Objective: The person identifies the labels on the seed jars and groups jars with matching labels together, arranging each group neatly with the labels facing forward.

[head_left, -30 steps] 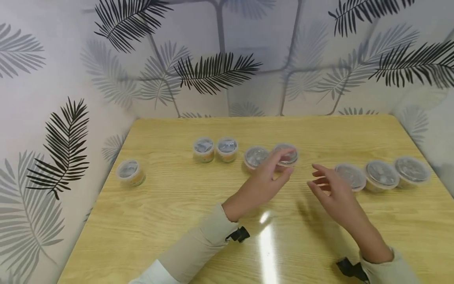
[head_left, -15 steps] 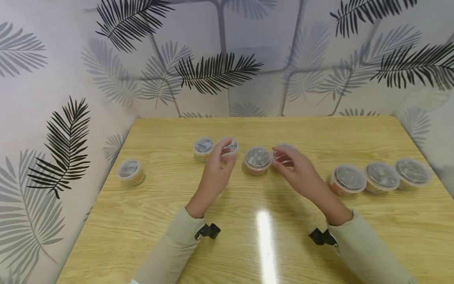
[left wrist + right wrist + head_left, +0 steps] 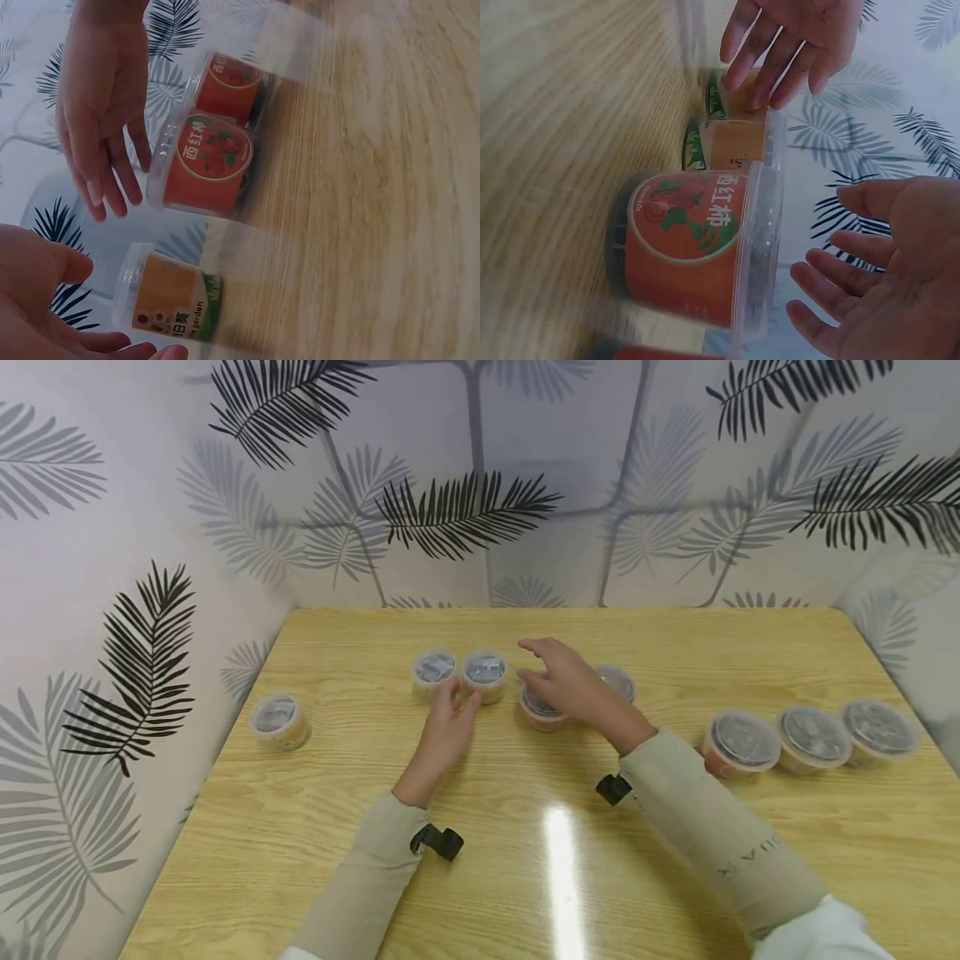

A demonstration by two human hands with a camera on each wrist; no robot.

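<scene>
Left hand: the left hand [image 3: 448, 728] is seen at the 7 o'clock side of the second yellow-labelled tub [image 3: 484, 675]; the fingers [image 3: 459, 702] are loosely spread and nothing is gripped. Whether the tub is touched cannot be told.

Right hand: the right hand [image 3: 572, 683] is held over the nearer red-labelled tub [image 3: 538, 710], with fingers [image 3: 534, 647] straight and fanned apart. No tub is pinched; in the right wrist view the palm [image 3: 900, 292] stands apart from the clear lid.

Tubs at the hands: four small lidded tubs are lined up mid-tabletop. The first yellow-labelled tub [image 3: 434, 672] stands just beside the second, at its 9 o'clock. The farther red-labelled tub [image 3: 619, 682] lies at 3 o'clock of the nearer red one.

Other tubs: a lone tub [image 3: 278, 721] stands well apart at 9 o'clock, near the tabletop [image 3: 675, 635] edge; three larger tubs [image 3: 813, 735] are ranged in a row at 3 o'clock.

Just changed: half a second back the left hand was closed round the second yellow tub and the right hand lay on the farther red one. Both are now released, and the right hand has been carried leftward over the nearer red tub.

Meaning: the yellow tub is judged to be set down beside its twin, and the nearer red tub appears to be the one now being reached for.
</scene>
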